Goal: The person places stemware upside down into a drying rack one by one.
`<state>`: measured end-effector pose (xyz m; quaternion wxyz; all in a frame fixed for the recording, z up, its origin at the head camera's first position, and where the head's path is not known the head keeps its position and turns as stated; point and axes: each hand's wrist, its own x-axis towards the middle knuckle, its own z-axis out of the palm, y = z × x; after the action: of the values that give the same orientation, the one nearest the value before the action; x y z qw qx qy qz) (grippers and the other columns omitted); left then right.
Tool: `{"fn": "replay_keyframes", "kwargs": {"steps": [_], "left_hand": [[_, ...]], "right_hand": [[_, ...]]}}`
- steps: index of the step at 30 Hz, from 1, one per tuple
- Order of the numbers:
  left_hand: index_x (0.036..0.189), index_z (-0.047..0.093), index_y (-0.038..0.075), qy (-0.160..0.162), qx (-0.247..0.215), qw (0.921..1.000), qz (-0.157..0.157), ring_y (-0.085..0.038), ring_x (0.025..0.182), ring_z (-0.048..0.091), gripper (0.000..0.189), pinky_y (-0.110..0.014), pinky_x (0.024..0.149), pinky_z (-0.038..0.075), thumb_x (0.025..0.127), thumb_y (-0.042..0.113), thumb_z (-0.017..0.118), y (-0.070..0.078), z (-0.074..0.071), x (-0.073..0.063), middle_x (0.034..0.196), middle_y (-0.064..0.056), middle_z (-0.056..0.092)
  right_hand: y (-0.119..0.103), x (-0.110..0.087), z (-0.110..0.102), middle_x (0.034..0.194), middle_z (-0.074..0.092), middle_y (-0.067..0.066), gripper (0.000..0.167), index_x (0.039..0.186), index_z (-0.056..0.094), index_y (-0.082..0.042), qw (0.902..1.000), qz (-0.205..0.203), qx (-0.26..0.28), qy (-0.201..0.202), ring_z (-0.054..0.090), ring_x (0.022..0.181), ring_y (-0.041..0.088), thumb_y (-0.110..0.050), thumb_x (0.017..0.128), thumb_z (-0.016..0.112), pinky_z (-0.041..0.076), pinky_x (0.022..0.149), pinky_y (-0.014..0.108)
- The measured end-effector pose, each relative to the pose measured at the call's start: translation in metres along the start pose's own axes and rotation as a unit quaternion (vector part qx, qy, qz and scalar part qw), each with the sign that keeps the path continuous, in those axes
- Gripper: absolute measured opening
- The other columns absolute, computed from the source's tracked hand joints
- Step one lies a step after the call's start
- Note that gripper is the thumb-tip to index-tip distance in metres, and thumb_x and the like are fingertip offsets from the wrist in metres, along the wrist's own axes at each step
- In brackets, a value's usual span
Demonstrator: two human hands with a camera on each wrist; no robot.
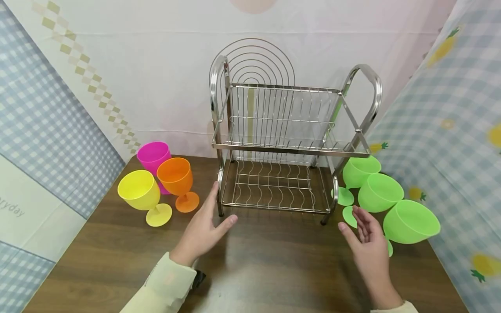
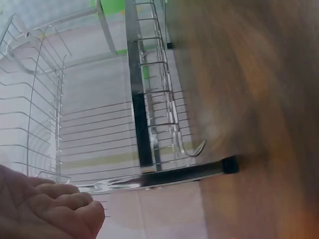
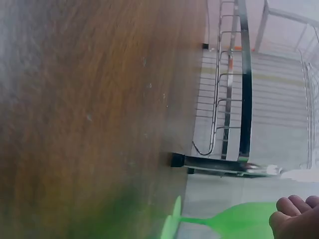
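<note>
A two-tier metal dish rack (image 1: pixel 274 150) stands at the back of the wooden table. My left hand (image 1: pixel 201 232) is by the rack's front left leg, thumb spread from the fingers, holding nothing; the left wrist view shows the same hand (image 2: pixel 47 206) close to the rack's frame. Over on the right, my right hand (image 1: pixel 369 245) hangs with loosely bent fingers and nothing in it, next to the nearest green goblet (image 1: pixel 411 221). Behind that one stand a second green goblet (image 1: pixel 380 193) and a third green goblet (image 1: pixel 361 170).
On the left of the table (image 1: pixel 266 269) stand a yellow goblet (image 1: pixel 138 191), an orange goblet (image 1: pixel 176 176) and a magenta goblet (image 1: pixel 152 154). A white cloth (image 1: pixel 156 65) hangs behind the rack, with checked cloth (image 1: pixel 450 130) along the right side.
</note>
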<state>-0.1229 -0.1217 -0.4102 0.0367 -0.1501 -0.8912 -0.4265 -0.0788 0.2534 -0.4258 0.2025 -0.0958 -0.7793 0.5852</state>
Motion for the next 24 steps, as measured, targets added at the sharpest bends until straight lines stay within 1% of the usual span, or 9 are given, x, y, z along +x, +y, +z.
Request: {"fn": "replay_keyframes", "kwargs": {"steps": [4,6,8,10,13,15,17,22,24], "left_hand": [[0.163,0.006,0.02,0.023,-0.021,0.999,-0.032,-0.034,0.148,0.027,0.096,-0.059,0.117,0.026,0.094,0.054,0.064,-0.003,0.005,-0.001,0.167,-0.003,0.013],[0.163,0.008,0.019,0.038,-0.027,0.9979,-0.046,-0.036,0.149,0.026,0.097,-0.059,0.117,0.025,0.093,0.054,0.066,-0.006,0.008,-0.001,0.167,-0.006,0.015],[0.162,0.009,0.016,0.054,-0.027,0.9966,-0.057,-0.037,0.149,0.024,0.098,-0.059,0.118,0.023,0.093,0.05,0.068,-0.011,0.011,0.001,0.167,-0.01,0.015],[0.162,0.011,0.012,0.071,-0.024,0.9947,-0.07,-0.038,0.149,0.024,0.097,-0.059,0.119,0.023,0.092,0.044,0.071,-0.016,0.015,0.005,0.166,-0.015,0.017],[0.161,0.016,0.007,0.093,-0.015,0.992,-0.084,-0.039,0.147,0.028,0.091,-0.058,0.118,0.024,0.093,0.034,0.072,-0.023,0.02,0.015,0.164,-0.019,0.022],[0.159,0.02,0.004,0.105,-0.014,0.9905,-0.087,-0.039,0.146,0.031,0.086,-0.057,0.118,0.026,0.094,0.029,0.07,-0.027,0.022,0.023,0.161,-0.021,0.027],[0.158,0.023,0.002,0.114,-0.018,0.9892,-0.091,-0.038,0.144,0.034,0.081,-0.056,0.118,0.028,0.096,0.027,0.069,-0.03,0.024,0.03,0.16,-0.02,0.032],[0.155,0.027,-0.002,0.115,-0.066,0.9855,-0.105,-0.035,0.14,0.042,0.075,-0.049,0.114,0.037,0.097,0.023,0.067,-0.035,0.024,0.042,0.154,-0.018,0.042],[0.155,0.028,-0.003,0.115,-0.086,0.9839,-0.106,-0.036,0.138,0.046,0.073,-0.048,0.111,0.041,0.097,0.021,0.067,-0.036,0.023,0.045,0.152,-0.02,0.045]], "right_hand": [[0.004,-0.003,-0.004,0.132,0.061,0.006,0.057,0.139,0.05,0.004,0.9949,0.032,0.083,0.048,0.057,0.124,0.011,0.003,0.087,0.075,0.042,0.104,0.016],[0.008,-0.004,-0.007,0.126,0.065,0.001,0.053,0.135,0.054,0.002,0.9913,0.042,0.105,0.066,0.061,0.119,0.009,0.004,0.086,0.075,0.045,0.1,0.014],[0.011,-0.006,-0.01,0.121,0.066,0.0,0.048,0.131,0.057,0.0,0.9868,0.054,0.124,0.089,0.063,0.114,0.008,0.004,0.086,0.075,0.048,0.095,0.013],[0.015,-0.009,-0.014,0.116,0.068,0.0,0.044,0.126,0.059,-0.002,0.9783,0.071,0.158,0.114,0.065,0.11,0.008,0.005,0.086,0.074,0.051,0.09,0.013],[0.022,-0.014,-0.02,0.111,0.07,0.002,0.039,0.12,0.059,-0.002,0.9614,0.085,0.212,0.153,0.068,0.103,0.01,0.01,0.086,0.073,0.054,0.086,0.016],[0.028,-0.017,-0.024,0.107,0.071,0.004,0.038,0.117,0.059,0.0,0.9492,0.091,0.248,0.172,0.07,0.099,0.011,0.013,0.084,0.072,0.055,0.084,0.017],[0.033,-0.02,-0.029,0.105,0.072,0.005,0.038,0.117,0.06,0.001,0.9398,0.098,0.27,0.186,0.071,0.097,0.011,0.015,0.083,0.072,0.056,0.083,0.018],[0.046,-0.025,-0.042,0.1,0.075,0.003,0.04,0.114,0.064,0.0,0.9258,0.126,0.286,0.212,0.073,0.091,0.01,0.017,0.08,0.074,0.056,0.08,0.017],[0.049,-0.027,-0.047,0.098,0.075,0.002,0.039,0.111,0.065,-0.002,0.9224,0.129,0.288,0.223,0.073,0.09,0.009,0.018,0.079,0.073,0.056,0.079,0.017]]}}
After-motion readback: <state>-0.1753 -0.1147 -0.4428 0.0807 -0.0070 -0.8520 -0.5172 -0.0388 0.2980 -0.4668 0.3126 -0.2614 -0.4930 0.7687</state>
